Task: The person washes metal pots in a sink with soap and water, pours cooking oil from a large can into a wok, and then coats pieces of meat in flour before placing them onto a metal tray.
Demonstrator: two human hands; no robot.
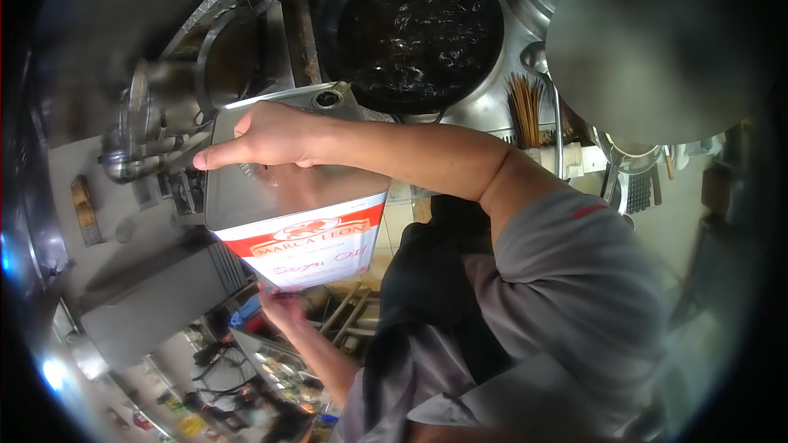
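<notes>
A large square oil tin [300, 234], labelled "Marca Leon" and "Soya Oil" in red and white, is held up in front of me. My right hand [275, 135] is closed over its metal top, apparently around the carry handle, which the fingers mostly hide. My left hand [283, 305] is under the tin's lower end, its fingers partly hidden and slightly blurred. The round spout [327, 99] at the tin's top corner lies close to the rim of a black wok [328, 20]. Dark liquid [414, 33] with a rippled, shiny surface fills the wok.
A bamboo wok brush [525, 107] and a metal ladle [558, 131] stand right of the wok. A large round metal shape [648, 49] covers the upper right. Metal pots [152, 107] are at left. Several items crowd a lower shelf [279, 361].
</notes>
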